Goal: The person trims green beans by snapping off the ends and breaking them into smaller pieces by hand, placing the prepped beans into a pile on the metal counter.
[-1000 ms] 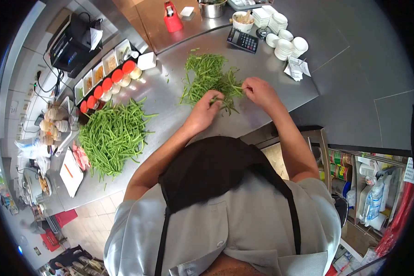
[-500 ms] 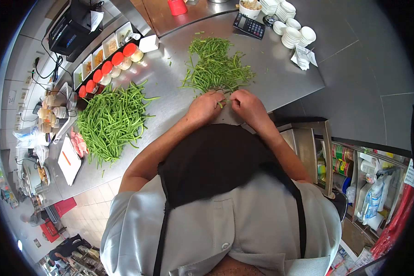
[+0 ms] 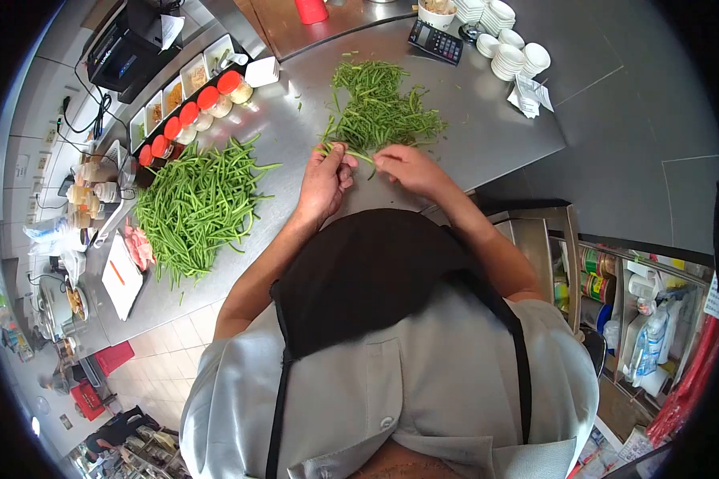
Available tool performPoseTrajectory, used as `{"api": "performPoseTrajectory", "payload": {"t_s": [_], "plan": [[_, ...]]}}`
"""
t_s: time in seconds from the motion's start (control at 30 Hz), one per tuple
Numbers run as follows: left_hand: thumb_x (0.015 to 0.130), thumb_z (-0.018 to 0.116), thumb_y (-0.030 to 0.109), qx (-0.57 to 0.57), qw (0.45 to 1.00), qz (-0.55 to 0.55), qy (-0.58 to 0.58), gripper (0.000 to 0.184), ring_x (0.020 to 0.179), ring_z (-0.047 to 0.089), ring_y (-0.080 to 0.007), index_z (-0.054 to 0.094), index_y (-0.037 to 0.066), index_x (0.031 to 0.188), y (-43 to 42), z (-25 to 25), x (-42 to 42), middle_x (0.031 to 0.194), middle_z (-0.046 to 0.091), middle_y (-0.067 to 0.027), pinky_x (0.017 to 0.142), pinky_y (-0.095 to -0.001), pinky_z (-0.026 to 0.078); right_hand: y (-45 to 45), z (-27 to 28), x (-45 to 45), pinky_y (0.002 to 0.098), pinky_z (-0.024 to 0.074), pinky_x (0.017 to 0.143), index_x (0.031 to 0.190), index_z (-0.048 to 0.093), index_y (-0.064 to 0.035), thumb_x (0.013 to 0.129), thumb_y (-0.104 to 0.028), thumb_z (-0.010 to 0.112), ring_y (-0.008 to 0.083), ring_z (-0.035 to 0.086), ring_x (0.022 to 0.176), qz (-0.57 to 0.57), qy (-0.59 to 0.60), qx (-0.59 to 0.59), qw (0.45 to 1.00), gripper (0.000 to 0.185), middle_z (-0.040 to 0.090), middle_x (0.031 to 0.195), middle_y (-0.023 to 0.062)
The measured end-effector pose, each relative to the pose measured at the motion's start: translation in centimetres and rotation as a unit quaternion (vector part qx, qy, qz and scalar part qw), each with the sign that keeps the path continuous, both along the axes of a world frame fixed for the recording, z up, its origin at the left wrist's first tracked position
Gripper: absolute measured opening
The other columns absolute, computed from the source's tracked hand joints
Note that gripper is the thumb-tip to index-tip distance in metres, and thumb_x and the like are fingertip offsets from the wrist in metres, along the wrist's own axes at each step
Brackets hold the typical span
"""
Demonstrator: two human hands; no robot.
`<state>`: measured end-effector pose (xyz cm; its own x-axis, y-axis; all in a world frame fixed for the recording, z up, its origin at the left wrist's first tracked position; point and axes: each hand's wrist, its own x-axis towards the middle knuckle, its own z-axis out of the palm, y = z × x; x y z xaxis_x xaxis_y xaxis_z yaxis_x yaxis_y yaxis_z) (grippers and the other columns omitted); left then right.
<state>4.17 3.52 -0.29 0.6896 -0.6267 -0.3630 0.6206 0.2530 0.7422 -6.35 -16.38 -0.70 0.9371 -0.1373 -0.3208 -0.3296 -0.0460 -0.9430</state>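
My left hand (image 3: 326, 180) is closed on a green bean (image 3: 355, 152), pinched between thumb and fingers. The bean stretches toward my right hand (image 3: 408, 169), whose thumb and fingertips are pinched at its other end. Both hands are just above the steel counter, in front of a pile of short, broken bean pieces (image 3: 385, 108). Further left lies a larger heap of long whole green beans (image 3: 196, 209).
Jars with red lids (image 3: 208, 101) line the back left, beside seasoning trays (image 3: 173, 94). A white cutting board (image 3: 123, 277) lies left of the heap. A calculator (image 3: 435, 42) and stacked white dishes (image 3: 509, 61) stand at the back right. A shelf (image 3: 655, 319) stands to my right.
My left hand has moved left and turned, its thumb now on top. The hands have drawn apart, and a long bean now shows between them. My right hand has shifted slightly left.
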Motion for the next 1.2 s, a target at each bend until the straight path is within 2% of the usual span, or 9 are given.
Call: {"api": "performPoseTrajectory", "payload": {"t_s": [0.33, 0.43, 0.53, 0.63, 0.73, 0.83, 0.87, 0.93, 1.2], "plan": [[0.113, 0.053, 0.018, 0.005, 0.998, -0.045, -0.041, 0.011, 0.063, 0.049, -0.0107, 0.055, 0.008, 0.116, 0.7, -0.5, -0.8, 0.088, 0.069, -0.0087, 0.058, -0.0286, 0.04, 1.3, -1.5, -0.4, 0.0337, 0.0499, 0.066, 0.099, 0.068, 0.0, 0.095, -0.02, 0.065, 0.0149, 0.06, 0.072, 0.004, -0.114, -0.155, 0.981, 0.021, 0.066, 0.078, 0.0027], [0.113, 0.053, 0.019, -0.039, 0.998, -0.044, 0.036, 0.012, 0.063, 0.05, -0.0115, 0.057, 0.008, 0.114, 1.8, -0.2, -1.1, 0.089, 0.069, -0.009, 0.06, -0.0296, 0.041, 1.2, -1.2, -0.2, 0.0283, 0.0446, 0.061, 0.098, 0.066, -0.007, 0.096, -0.015, 0.064, 0.009, 0.054, 0.072, -0.011, 0.016, 0.112, 0.993, 0.009, 0.062, 0.08, 0.0019], [0.113, 0.054, 0.02, -0.065, 0.994, -0.032, 0.087, 0.014, 0.064, 0.051, -0.0118, 0.058, 0.007, 0.113, 3.1, 0.0, -1.1, 0.089, 0.068, -0.0081, 0.061, -0.0296, 0.042, 1.6, -1.6, 1.1, 0.0276, 0.0422, 0.059, 0.096, 0.065, -0.0096, 0.097, -0.016, 0.064, 0.0081, 0.05, 0.068, -0.053, 0.038, 0.493, 0.868, 0.006, 0.059, 0.075, -0.0004], [0.112, 0.056, 0.021, -0.012, 1.0, -0.008, 0.026, 0.015, 0.065, 0.052, -0.0121, 0.06, 0.007, 0.112, 4.5, 0.2, -0.1, 0.086, 0.066, -0.0056, 0.061, -0.0296, 0.044, 1.2, -1.2, 3.4, 0.0319, 0.0476, 0.06, 0.096, 0.067, -0.0044, 0.098, -0.021, 0.066, 0.0162, 0.059, 0.066, -0.002, 0.044, 0.333, 0.942, 0.017, 0.064, 0.078, 0.0048], [0.11, 0.06, 0.024, 0.181, 0.96, 0.025, -0.212, 0.018, 0.067, 0.054, -0.0117, 0.061, 0.005, 0.11, 7.7, 1.3, 3.1, 0.081, 0.06, -0.0014, 0.063, -0.0296, 0.046, 0.6, 0.9, 6.6, 0.0399, 0.0522, 0.065, 0.092, 0.068, -0.0035, 0.098, -0.025, 0.069, 0.0271, 0.066, 0.072, 0.058, -0.09, -0.249, 0.963, 0.022, 0.066, 0.085, 0.0119], [0.101, 0.065, 0.011, 0.353, 0.833, 0.08, -0.419, 0.021, 0.089, 0.065, -0.0209, 0.066, 0.002, 0.12, 12.4, 2.9, 6.4, 0.098, 0.068, -0.0074, 0.082, -0.0341, 0.053, 0.3, -0.4, 10.7, 0.0476, 0.0561, 0.076, 0.095, 0.071, -0.0022, 0.094, -0.029, 0.071, 0.0348, 0.072, 0.091, 0.048, -0.157, -0.338, 0.927, 0.026, 0.068, 0.096, 0.0163], [0.094, 0.07, 0.01, 0.488, 0.651, 0.08, -0.576, 0.038, 0.112, 0.066, -0.0348, 0.065, 0.003, 0.131, 14.0, 3.4, 7.1, 0.116, 0.071, -0.0179, 0.1, -0.0436, 0.051, 0.7, -0.8, 11.7, 0.0482, 0.0568, 0.078, 0.097, 0.072, -0.0021, 0.093, -0.029, 0.071, 0.0353, 0.072, 0.093, 0.041, -0.184, -0.367, 0.911, 0.027, 0.068, 0.097, 0.0164], [0.09, 0.073, 0.011, 0.58, 0.543, 0.113, -0.597, 0.044, 0.126, 0.06, -0.042, 0.067, 0.002, 0.132, 15.1, 5.2, 6.9, 0.13, 0.066, -0.0249, 0.11, -0.0484, 0.046, 1.9, -0.1, 12.9, 0.0492, 0.0577, 0.083, 0.099, 0.073, -0.0039, 0.092, -0.028, 0.07, 0.0365, 0.072, 0.095, 0.065, -0.167, -0.45, 0.875, 0.025, 0.068, 0.099, 0.0172], [0.097, 0.071, 0.012, 0.4, 0.77, 0.129, -0.48, 0.025, 0.101, 0.068, -0.0286, 0.074, 0.002, 0.119, 12.2, 3.6, 4.9, 0.108, 0.071, -0.0156, 0.091, -0.0381, 0.053, 1.8, 0.2, 14.6, 0.0497, 0.0581, 0.084, 0.093, 0.074, -0.0055, 0.089, -0.021, 0.071, 0.037, 0.071, 0.094, 0.083, -0.177, -0.407, 0.892, 0.017, 0.07, 0.098, 0.0178]]}}
